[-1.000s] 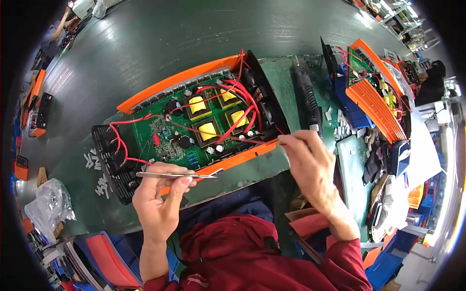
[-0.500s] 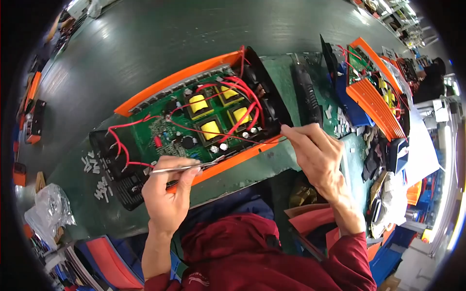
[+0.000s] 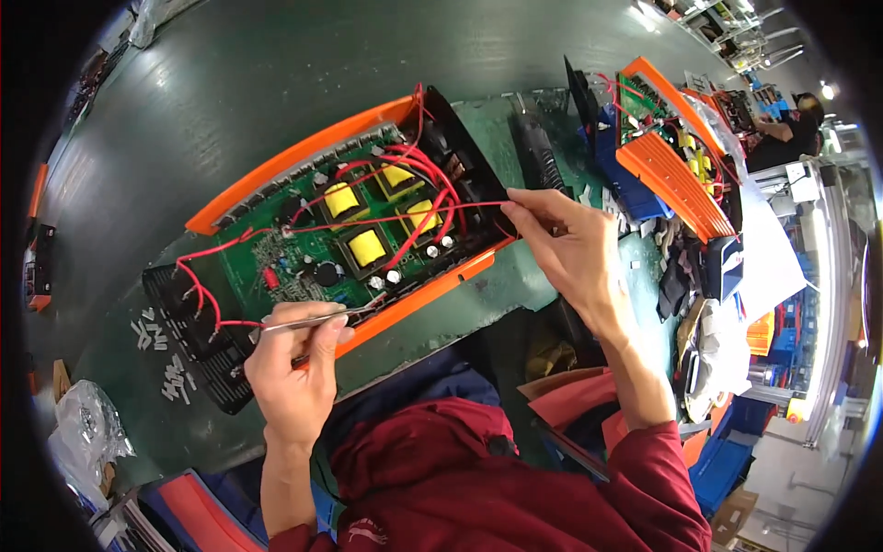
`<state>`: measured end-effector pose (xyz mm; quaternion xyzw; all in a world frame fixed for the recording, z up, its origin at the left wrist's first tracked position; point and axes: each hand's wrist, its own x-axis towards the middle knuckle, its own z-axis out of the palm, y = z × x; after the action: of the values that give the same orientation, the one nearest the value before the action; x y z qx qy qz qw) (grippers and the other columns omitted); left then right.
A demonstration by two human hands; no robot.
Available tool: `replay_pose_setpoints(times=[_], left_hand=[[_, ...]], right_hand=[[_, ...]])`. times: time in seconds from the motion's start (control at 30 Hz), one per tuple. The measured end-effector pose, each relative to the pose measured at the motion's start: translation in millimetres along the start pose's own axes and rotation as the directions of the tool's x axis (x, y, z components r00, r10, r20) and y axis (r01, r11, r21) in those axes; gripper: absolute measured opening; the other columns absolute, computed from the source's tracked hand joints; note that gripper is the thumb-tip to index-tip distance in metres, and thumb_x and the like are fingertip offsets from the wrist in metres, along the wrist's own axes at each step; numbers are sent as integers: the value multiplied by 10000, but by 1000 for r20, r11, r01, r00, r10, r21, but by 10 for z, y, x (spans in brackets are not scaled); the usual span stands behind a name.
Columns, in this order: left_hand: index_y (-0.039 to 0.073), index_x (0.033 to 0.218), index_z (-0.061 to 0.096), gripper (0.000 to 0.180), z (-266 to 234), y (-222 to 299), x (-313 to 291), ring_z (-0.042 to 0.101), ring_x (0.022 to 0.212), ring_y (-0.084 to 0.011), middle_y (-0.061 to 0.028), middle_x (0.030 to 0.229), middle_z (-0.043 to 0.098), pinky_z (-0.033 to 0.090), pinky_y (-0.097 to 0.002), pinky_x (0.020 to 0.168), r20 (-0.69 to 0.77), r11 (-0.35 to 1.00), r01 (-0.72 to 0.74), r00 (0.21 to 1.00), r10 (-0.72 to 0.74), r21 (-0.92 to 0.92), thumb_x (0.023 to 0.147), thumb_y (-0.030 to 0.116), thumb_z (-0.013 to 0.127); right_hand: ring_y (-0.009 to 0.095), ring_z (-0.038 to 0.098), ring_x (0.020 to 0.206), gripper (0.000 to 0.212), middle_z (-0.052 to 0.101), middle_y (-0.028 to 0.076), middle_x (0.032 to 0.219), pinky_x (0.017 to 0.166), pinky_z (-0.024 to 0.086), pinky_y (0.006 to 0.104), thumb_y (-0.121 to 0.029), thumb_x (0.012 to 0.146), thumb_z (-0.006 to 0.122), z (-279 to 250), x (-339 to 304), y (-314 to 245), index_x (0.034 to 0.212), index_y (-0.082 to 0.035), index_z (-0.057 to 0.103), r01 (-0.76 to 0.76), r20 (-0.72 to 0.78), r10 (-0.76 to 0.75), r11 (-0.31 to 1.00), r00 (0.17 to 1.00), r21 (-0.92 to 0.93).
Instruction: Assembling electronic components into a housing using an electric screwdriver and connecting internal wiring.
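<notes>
In front of me lies an opened device with an orange and black case [image 3: 418,302]. Inside it are a green circuit board [image 3: 244,285] and several yellow-wrapped transformers [image 3: 367,247]. My left hand [image 3: 299,377] pinches metal tweezers [image 3: 299,322] over the near side of the case, their tips by the board's near edge. At the right end of the case, my right hand [image 3: 575,258] pinches the end of a thin red wire [image 3: 368,222] between thumb and forefinger. This wire runs nearly straight across the transformers. Thicker red wires loop at the board's right side.
A black tool with a ribbed grip [image 3: 538,152] lies behind my right hand. Farther right stands a second orange unit [image 3: 676,193], opened too. Small grey pieces [image 3: 173,379] are scattered left of the case, near a clear plastic bag [image 3: 87,428]. Another person [image 3: 798,129] is at far right.
My right hand has moved away from the case's near rim toward its right end, drawing the sagging red wire nearly straight. My left hand keeps the tweezers near the same spot.
</notes>
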<state>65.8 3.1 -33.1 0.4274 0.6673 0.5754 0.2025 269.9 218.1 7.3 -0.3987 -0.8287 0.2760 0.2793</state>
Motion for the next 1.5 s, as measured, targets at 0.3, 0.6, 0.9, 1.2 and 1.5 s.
replay_pose_setpoints(times=[0.3, 0.6, 0.9, 1.2, 1.5], left_hand=[[-60, 1028, 617, 88, 23, -46, 40, 754, 771, -193, -122, 997, 708, 604, -273, 662, -6, 986, -164, 986, 164, 31, 961, -36, 669], [-73, 993, 623, 78, -3, -48, 69, 759, 775, -203, -134, 1002, 719, 600, -268, 646, -2, 984, -164, 986, 164, 76, 944, -49, 679], [-81, 920, 620, 93, 27, -41, 83, 759, 757, -208, -148, 971, 727, 600, -272, 633, -9, 975, -190, 981, 192, 112, 889, -102, 704], [-5, 960, 662, 101, 46, -63, 61, 722, 674, -174, -79, 943, 737, 588, -267, 562, -70, 954, -266, 958, 277, 139, 898, 7, 741], [-46, 928, 636, 80, -36, -39, 35, 761, 763, -186, -117, 976, 741, 619, -269, 640, -10, 969, -219, 975, 221, 111, 926, -13, 709]], right_hand=[[186, 703, 739, 155, 716, 106, 888, 672, 557, 310, -37, 902, 752, 48, -80, -39, 1056, -25, 751, 170, -111, -197, 962, 974, -213], [114, 638, 697, 144, 710, 79, 825, 634, 507, 269, -99, 899, 777, 233, 527, -396, 1006, -6, 754, 285, 84, -287, 958, 954, 36], [346, 665, 810, 112, 650, 113, 978, 726, 540, 426, -139, 884, 712, 602, 1115, -667, 921, -41, 674, 747, 460, -667, 665, 586, 13], [383, 676, 831, 343, 697, 172, 904, 725, 522, 484, -359, 962, 655, 288, 978, -796, 1082, -38, 649, 730, 717, -383, 634, 582, -254], [402, 676, 950, 416, 714, 183, 966, 778, 534, 510, -402, 979, 580, 388, 958, -1540, 1120, -18, 657, 699, 961, 226, 662, 159, -271]])
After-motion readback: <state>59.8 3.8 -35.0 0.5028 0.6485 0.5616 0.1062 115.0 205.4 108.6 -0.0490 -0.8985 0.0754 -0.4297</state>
